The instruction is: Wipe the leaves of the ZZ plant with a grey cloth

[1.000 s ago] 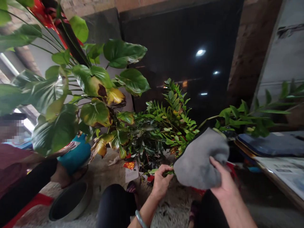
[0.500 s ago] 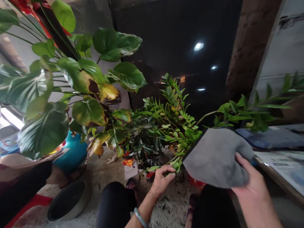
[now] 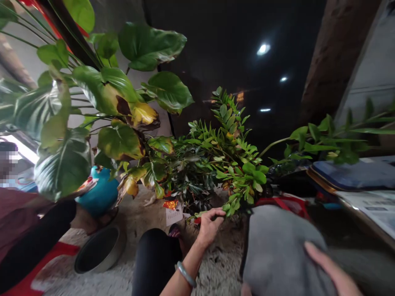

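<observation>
My left hand (image 3: 209, 225) pinches the base of a green leafy stem of the small-leaved plant (image 3: 222, 160) in front of me. A grey cloth (image 3: 277, 250) lies low at the bottom right, draped over my right hand (image 3: 333, 273), whose thumb rests on top of it. A bracelet circles my left wrist. My knees in black trousers show at the bottom of the view.
A big-leaved plant (image 3: 92, 107) with yellowing leaves stands at the left in a blue pot (image 3: 100, 195). A metal bowl (image 3: 98, 250) sits on the floor. Another person in a maroon top (image 3: 18, 218) sits at far left. A low table with papers (image 3: 367, 201) is at right.
My right hand with the grey cloth has dropped down from beside the stem to the bottom right. My left hand has kept its hold on the stem.
</observation>
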Tool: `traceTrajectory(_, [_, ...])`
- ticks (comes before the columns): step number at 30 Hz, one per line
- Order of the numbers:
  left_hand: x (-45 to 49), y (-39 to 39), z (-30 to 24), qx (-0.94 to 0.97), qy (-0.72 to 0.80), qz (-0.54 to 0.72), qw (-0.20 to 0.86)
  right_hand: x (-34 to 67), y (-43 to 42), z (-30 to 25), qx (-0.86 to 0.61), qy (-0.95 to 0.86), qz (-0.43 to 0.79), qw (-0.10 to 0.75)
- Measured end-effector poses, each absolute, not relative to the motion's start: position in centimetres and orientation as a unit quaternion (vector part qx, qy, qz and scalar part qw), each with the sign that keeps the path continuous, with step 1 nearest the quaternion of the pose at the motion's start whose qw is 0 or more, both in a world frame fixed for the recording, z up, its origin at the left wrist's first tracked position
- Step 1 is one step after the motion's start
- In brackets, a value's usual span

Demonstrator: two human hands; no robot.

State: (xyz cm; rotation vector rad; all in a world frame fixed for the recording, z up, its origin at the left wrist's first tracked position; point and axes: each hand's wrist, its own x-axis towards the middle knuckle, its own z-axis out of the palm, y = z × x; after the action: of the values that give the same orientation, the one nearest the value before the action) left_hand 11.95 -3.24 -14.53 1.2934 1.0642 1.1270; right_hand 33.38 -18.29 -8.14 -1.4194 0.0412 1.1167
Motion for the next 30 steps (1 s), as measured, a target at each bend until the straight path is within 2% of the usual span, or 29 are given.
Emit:
traceTrajectory(4, [12.7,-4.0,-14.6,0.531,0.457,0.466,0.54,34.7,-13.4,-4.1,-0.536,0.04,0.445,0.716])
traceTrajectory(6, [12.4,-4.2,-14.3,0.526,0.459,0.461,0.548,33.3,-11.4,-3.3,-0.492,0.042,0.471,0.731])
traceTrajectory(8, [11.8,-4.1,-13.8,0.517,0.461,0.457,0.558,31.0,-10.9,-3.9,-0.49,0.031,0.537,0.686])
traceTrajectory(11, [11.0,-3.8,-13.0,0.507,0.462,0.457,0.567,27.2,-12.7,-6.9,-0.514,-0.016,0.638,0.573])
traceTrajectory(14, [10.6,-3.6,-12.5,0.498,0.448,0.461,0.582,24.5,-15.6,-10.0,-0.539,-0.09,0.665,0.509])
traceTrajectory(19, [10.6,-3.3,-11.9,0.451,0.435,0.466,0.625,23.4,-17.2,-11.4,-0.555,-0.154,0.647,0.5])
traceTrajectory(26, [8.7,-4.7,-10.9,0.353,0.483,0.558,0.574,24.2,-15.1,-11.3,-0.601,-0.283,0.568,0.486])
traceTrajectory(30, [8.6,-7.9,-10.2,0.327,0.467,0.509,0.644,23.6,-13.5,-10.2,-0.577,-0.396,0.543,0.464])
